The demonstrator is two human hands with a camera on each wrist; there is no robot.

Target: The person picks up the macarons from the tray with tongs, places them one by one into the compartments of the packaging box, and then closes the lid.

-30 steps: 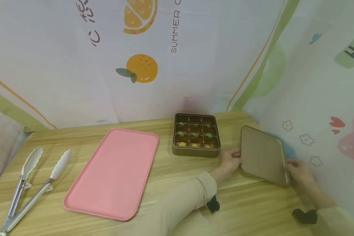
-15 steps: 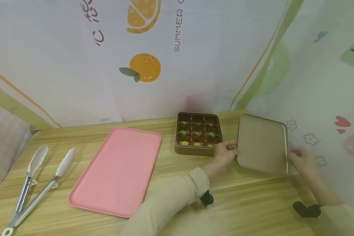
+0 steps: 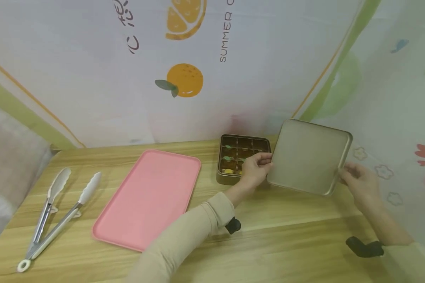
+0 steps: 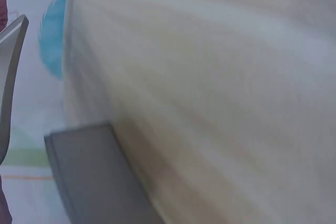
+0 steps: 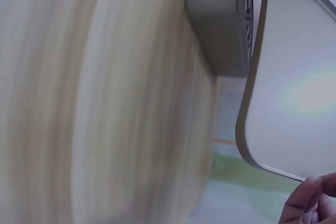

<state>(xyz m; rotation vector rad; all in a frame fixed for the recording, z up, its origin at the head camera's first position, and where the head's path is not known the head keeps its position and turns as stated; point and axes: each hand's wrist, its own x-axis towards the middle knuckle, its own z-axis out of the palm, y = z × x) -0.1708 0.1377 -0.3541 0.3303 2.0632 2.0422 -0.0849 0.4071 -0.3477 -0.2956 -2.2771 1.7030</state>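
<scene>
Both hands hold a square khaki-gold tin lid [image 3: 308, 157], tilted up above the table. My left hand [image 3: 254, 173] pinches its left edge, and my right hand [image 3: 361, 186] grips the right edge. Just left of the lid stands the matching square tin box [image 3: 228, 179], uncovered, with a brown divided insert. Green and yellow bits show in some compartments; my left hand hides the box's front right corner. In the right wrist view the lid [image 5: 299, 87] is beside the box's side wall [image 5: 218, 24]. The left wrist view catches only a lid edge [image 4: 10, 77] and part of the box [image 4: 100, 177].
A pink rectangular tray [image 3: 148, 196] lies left of the box, its lower right corner behind my left sleeve [image 3: 187, 232]. Spread metal tongs [image 3: 39, 228] with white tips lie farther left. Printed cloth [image 3: 269, 59] hangs behind and right of the wooden table [image 3: 269, 243].
The lid has risen off the right side of the table and moved left toward the tin box, with both hands holding it. The head view has shifted slightly right.
</scene>
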